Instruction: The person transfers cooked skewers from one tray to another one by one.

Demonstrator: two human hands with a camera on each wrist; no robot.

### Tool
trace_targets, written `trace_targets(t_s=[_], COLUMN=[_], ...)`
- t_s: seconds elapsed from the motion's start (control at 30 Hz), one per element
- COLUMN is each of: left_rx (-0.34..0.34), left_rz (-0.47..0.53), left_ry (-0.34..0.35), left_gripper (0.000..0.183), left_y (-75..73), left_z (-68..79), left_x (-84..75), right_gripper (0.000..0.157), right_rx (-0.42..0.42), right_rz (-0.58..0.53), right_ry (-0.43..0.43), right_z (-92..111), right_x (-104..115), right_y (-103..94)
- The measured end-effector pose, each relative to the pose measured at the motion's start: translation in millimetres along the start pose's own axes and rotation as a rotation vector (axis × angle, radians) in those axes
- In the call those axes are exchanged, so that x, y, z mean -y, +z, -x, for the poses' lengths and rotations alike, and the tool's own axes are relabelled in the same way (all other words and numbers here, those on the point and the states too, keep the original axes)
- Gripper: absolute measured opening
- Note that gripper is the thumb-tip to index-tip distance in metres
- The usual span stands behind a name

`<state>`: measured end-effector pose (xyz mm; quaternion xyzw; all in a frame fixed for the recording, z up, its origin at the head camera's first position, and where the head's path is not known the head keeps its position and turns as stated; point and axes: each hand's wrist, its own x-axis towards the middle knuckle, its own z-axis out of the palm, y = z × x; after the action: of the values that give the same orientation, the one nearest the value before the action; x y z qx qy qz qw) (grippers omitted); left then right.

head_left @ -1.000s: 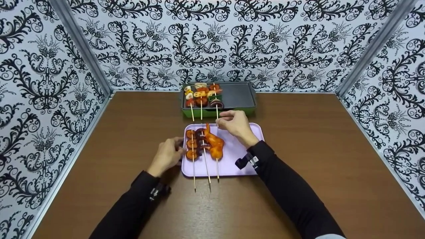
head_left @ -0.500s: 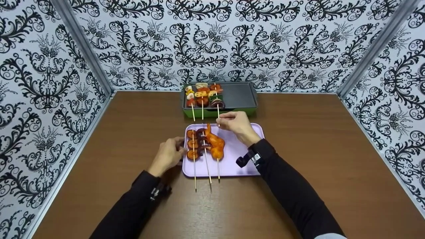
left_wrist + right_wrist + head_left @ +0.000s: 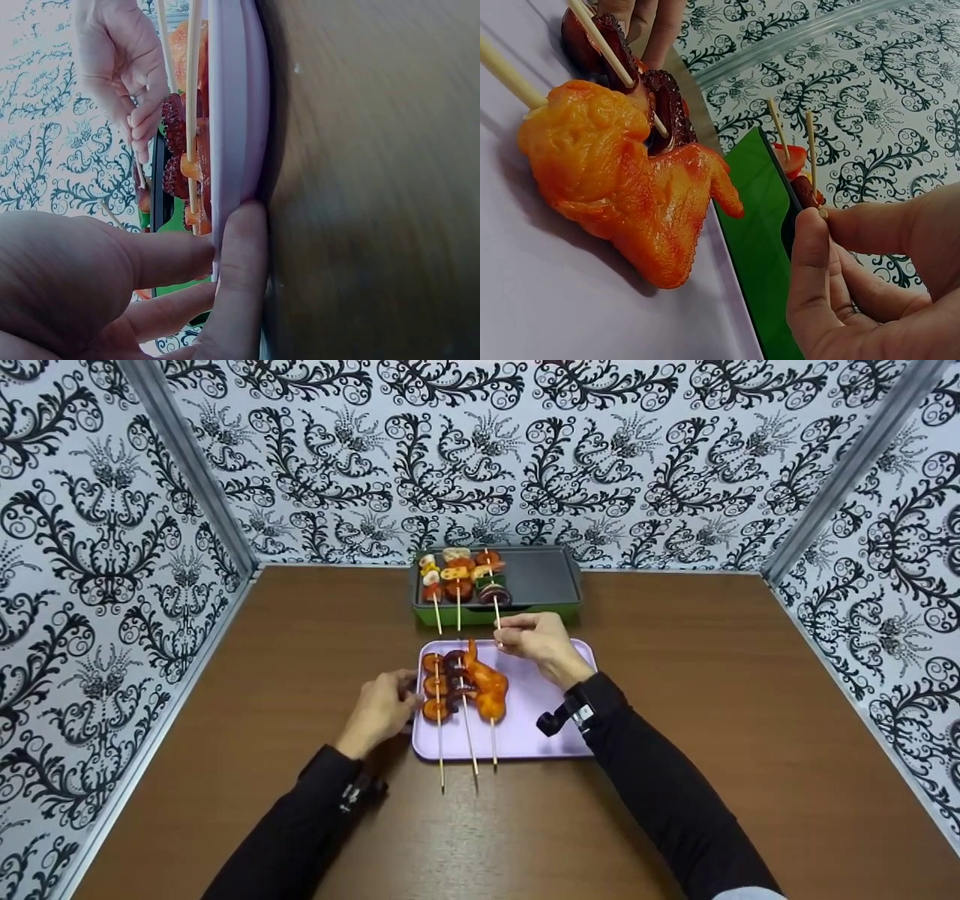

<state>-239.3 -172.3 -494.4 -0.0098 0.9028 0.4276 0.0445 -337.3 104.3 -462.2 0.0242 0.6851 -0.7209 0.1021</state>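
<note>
My right hand (image 3: 544, 643) pinches the stick end of a vegetable skewer (image 3: 493, 581), whose food lies on the grill plate (image 3: 541, 574). In the right wrist view, thumb and forefinger meet on the stick's tip (image 3: 823, 213). My left hand (image 3: 377, 711) holds the left rim of a lilac tray (image 3: 536, 727); the left wrist view has the rim (image 3: 238, 112) between thumb and fingers. On the tray lie a skewer of round orange-brown slices (image 3: 435, 687), a dark tentacle skewer (image 3: 455, 664) and a chicken wing skewer (image 3: 489, 690), their sticks overhanging the near edge.
Two more mixed skewers, one with a white and yellow top (image 3: 430, 574) and one with round slices (image 3: 457, 574), lie left on the grill, sticks pointing toward me. The grill's green base (image 3: 480, 617) stands just behind the tray. Patterned walls (image 3: 480, 457) enclose the brown table (image 3: 712, 682).
My right hand has shifted slightly to the right, and the near end of the held skewer has swung right with it. The left hand and the tray stay put.
</note>
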Motion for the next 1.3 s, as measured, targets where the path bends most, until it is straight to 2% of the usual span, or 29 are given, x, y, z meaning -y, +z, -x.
trace_targets(t_s=[0.3,0.8,1.07,1.3], left_rx=[-0.05,-0.015,0.0,-0.04], left_rz=[-0.069,0.01,0.016,-0.09], left_ry=[0.051,0.0,-0.024,0.04], left_gripper=[0.047,0.049,0.05,0.047], left_y=[0.1,1.9,1.5,1.0], left_z=[2.7,3.2,2.4,1.8], left_x=[-1.1,-0.1,-2.0,-1.0], right_gripper=[0.039,0.041,0.042,0.041], right_rx=[0.018,0.019,0.048,0.093], right_rz=[-0.005,0.009,0.019,0.04], right_ry=[-0.034,-0.008,-0.006,-0.025], right_z=[4,9,20,33], right_x=[2,1,1,-1], right_y=[-1.7,-6.7,-10.3,-13.4])
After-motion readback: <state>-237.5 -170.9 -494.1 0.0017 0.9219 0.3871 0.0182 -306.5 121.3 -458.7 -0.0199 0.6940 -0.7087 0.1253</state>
